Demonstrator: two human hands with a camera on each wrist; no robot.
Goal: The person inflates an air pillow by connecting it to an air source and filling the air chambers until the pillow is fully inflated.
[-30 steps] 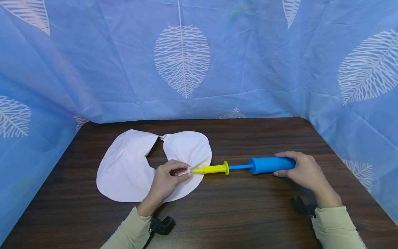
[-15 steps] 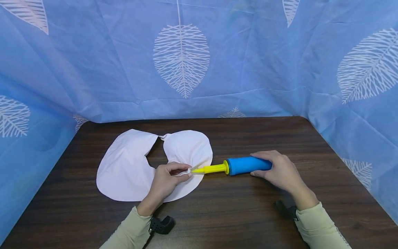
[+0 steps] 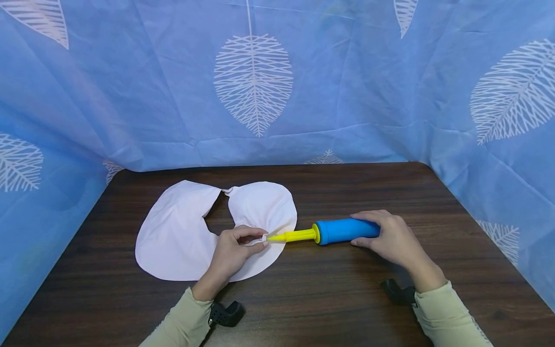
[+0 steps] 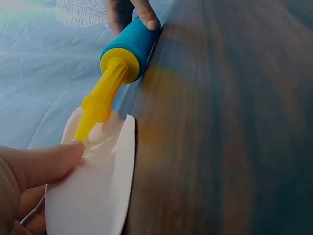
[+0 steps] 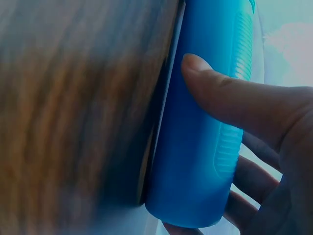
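Observation:
A flat white inflatable neck pillow (image 3: 169, 236) lies on the table, its two lobes joined by a small tab at the far side. My left hand (image 3: 227, 255) pinches the pillow's small white valve (image 3: 264, 237), where the tip of a yellow nozzle (image 3: 299, 235) meets it. The nozzle belongs to a hand pump with a blue barrel (image 3: 340, 231). Curled around the barrel's right end is my right hand (image 3: 399, 243). The barrel sits right up against the yellow flange, and no rod shows between them. In the left wrist view, my thumb (image 4: 54, 159) covers the nozzle's very tip.
The dark wood table (image 3: 329, 299) has rounded far corners. Blue cloth (image 3: 347, 86) with white leaf prints hangs behind it and along both sides. A black strap device (image 3: 227, 313) is on the left wrist, another black device (image 3: 396, 291) on the right.
My right hand has pushed the barrel left along the pump's rod, which was exposed a second ago and is now hidden. My left hand and the valve have stayed in place.

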